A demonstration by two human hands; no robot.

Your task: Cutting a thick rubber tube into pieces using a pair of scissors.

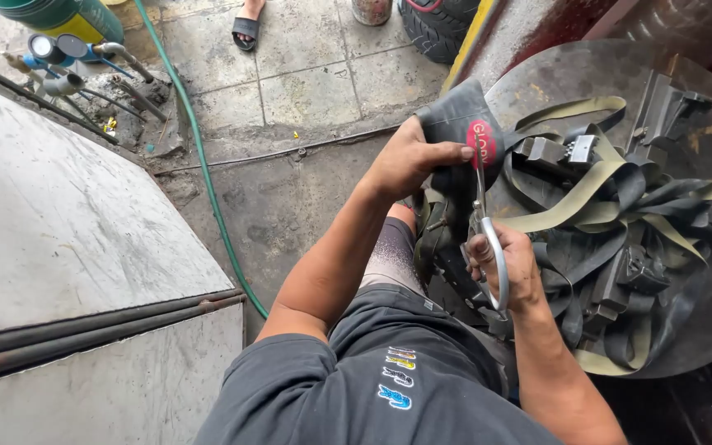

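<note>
The left hand [409, 161] is closed on a piece of black rubber inner tube with a red oval label [465, 132], thumb on top and fingers curled under it, holding it up just off the left edge of the round dark metal turntable [587, 70]. The right hand [508, 268] is clamped through the loop handles of a pair of silver metal scissors [488, 239]; the blades point upward and meet the rubber just beside the red label — whether they are parted or together is too fine to tell. The scissors stand between the two hands, the right hand below and nearer the person's body, the left hand above.

On the turntable lies a tangled heap of black rubber strips and olive-tan bands [611, 206], spread from its left edge toward the centre, with dark metal clamp jaws [661, 107] showing near the upper right edge. A green hose [199, 156] runs across the concrete floor to the left, beside a grey sloped metal cover [59, 222]. Another person's foot in a black sandal [247, 25] stands on the paving at the top — well apart from the work.
</note>
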